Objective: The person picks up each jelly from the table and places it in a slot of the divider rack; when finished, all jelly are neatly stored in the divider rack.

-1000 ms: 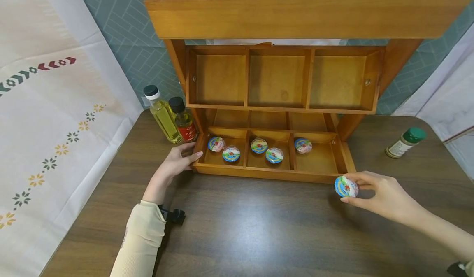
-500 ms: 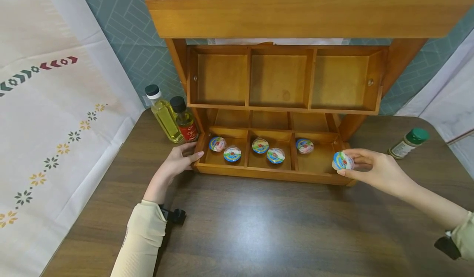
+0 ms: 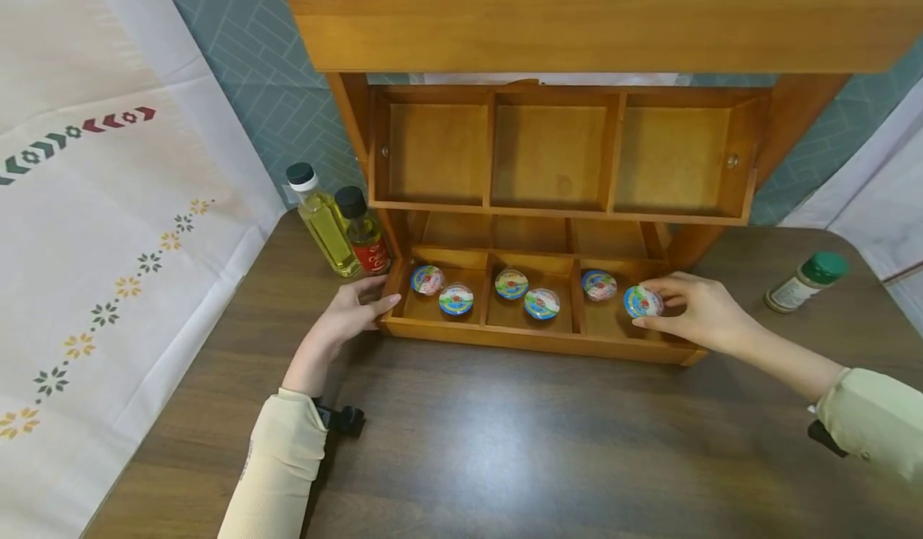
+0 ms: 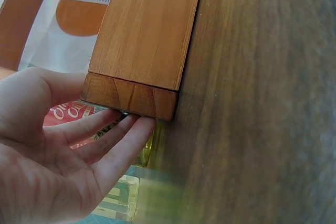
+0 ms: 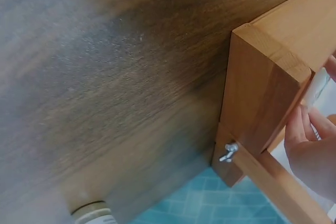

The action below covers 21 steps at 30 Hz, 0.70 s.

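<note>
My right hand [image 3: 695, 305] pinches a small round cup with a printed foil lid [image 3: 643, 302] between thumb and fingers, inside the bottom tray's right compartment. Beside it lies another lidded cup [image 3: 599, 285]. The middle compartment holds two cups, one with a yellowish lid [image 3: 512, 284]; the left compartment holds two more, including a blue-rimmed one [image 3: 457, 299]. With my left hand [image 3: 353, 311] I hold the left end of the wooden rack [image 3: 534, 345], thumb over the rim and fingers against the outer side [image 4: 128, 95]. In the right wrist view, the rack's end [image 5: 262, 87] hides most of the cup.
Left of the rack stand an oil bottle [image 3: 328, 231] and a smaller dark-capped bottle with a red label [image 3: 371, 251]. A green-capped spice jar [image 3: 804, 283] is on the table at right. The middle tray [image 3: 551, 158] and top tray [image 3: 591, 30] overhang the bottom one.
My right hand has carried the cup from in front of the rack's right front corner, up over the rim and leftward into the right compartment. The left hand stays at the rack's left end.
</note>
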### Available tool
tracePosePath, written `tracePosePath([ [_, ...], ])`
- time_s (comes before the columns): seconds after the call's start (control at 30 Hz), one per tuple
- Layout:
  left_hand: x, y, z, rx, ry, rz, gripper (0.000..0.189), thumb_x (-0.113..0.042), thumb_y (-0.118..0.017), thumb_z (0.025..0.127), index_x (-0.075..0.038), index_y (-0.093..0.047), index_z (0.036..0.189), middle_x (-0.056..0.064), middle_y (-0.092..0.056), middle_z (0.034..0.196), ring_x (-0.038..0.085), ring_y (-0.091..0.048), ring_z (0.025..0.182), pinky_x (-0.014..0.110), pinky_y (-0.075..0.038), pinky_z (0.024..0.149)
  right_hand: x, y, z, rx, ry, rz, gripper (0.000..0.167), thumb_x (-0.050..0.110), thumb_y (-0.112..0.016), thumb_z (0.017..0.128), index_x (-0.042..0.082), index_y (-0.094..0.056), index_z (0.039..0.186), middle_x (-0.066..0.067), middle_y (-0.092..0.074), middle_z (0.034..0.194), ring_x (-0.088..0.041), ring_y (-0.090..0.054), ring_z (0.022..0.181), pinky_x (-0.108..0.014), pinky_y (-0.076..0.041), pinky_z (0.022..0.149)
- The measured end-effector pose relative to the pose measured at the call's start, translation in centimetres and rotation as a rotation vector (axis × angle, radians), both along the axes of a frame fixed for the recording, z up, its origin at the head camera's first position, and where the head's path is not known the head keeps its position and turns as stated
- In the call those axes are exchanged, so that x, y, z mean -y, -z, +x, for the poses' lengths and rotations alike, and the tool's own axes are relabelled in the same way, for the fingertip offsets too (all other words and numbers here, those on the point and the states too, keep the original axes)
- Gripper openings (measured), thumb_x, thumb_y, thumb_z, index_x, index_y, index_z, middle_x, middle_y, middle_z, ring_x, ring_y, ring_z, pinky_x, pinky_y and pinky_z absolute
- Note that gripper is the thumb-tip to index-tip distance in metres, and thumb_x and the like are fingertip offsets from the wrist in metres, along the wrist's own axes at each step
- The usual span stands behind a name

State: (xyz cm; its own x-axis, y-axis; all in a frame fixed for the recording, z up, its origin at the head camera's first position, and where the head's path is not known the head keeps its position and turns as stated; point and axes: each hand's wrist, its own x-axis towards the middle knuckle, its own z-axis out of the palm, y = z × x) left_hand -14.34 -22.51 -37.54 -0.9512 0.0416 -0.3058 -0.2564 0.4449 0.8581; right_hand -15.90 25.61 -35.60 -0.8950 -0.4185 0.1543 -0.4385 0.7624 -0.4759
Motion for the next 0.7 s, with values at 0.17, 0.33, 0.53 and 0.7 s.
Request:
tracePosePath([
  [0.17, -0.2, -0.2, -0.1, -0.005, 0.007, 0.006, 0.061, -0.029, -0.059, 0.093, -0.005, -0.035, 0.143, 0.017, -0.042, 0.141, 0.025, -0.052, 0.109, 0.030, -0.049, 0.073, 0.3, -0.1, -0.2, 0.005, -0.031, 0.085, 0.050, 0.033, -0.079, 0.074, 0.004, -0.066, 0.113, -0.007, -0.064, 0.095, -0.025, -0.064, 0.079, -0.039, -0.053, 0.069],
  [0.33, -0.9, -0.3, -0.4, -0.017, 0.021, 0.021, 0.062, -0.029, -0.059, 0.093, -0.004, -0.034, 0.144, 0.016, -0.040, 0.143, 0.025, -0.052, 0.108, 0.032, -0.050, 0.074, 0.4, 0.0, 0.0, 0.021, -0.021, 0.139, 0.050, 0.040, -0.077, 0.075, 0.006, -0.068, 0.110, -0.006, -0.064, 0.095, -0.022, -0.061, 0.080, -0.037, -0.050, 0.066],
  [0.53, -1.0, 0.3, -0.3, -0.006, 0.027, 0.022, 0.061, -0.028, -0.059, 0.093, -0.004, -0.034, 0.144, 0.016, -0.038, 0.145, 0.027, -0.051, 0.113, 0.033, -0.050, 0.075, 0.6, 0.7, 0.4, -0.023, -0.040, 0.190, 0.051, 0.042, -0.079, 0.071, 0.006, -0.070, 0.106, -0.003, -0.064, 0.091, -0.015, -0.055, 0.074, -0.032, -0.045, 0.062],
  [0.7, -0.5, 0.5, 0.4, -0.005, 0.000, 0.004, 0.060, -0.027, -0.059, 0.093, -0.003, -0.036, 0.143, 0.019, -0.041, 0.141, 0.029, -0.052, 0.113, 0.034, -0.051, 0.077, 1.3, 1.2, 0.3, -0.038, -0.078, 0.177, 0.052, 0.035, -0.081, 0.071, 0.000, -0.068, 0.108, -0.011, -0.065, 0.098, -0.030, -0.061, 0.091, -0.047, -0.049, 0.082],
])
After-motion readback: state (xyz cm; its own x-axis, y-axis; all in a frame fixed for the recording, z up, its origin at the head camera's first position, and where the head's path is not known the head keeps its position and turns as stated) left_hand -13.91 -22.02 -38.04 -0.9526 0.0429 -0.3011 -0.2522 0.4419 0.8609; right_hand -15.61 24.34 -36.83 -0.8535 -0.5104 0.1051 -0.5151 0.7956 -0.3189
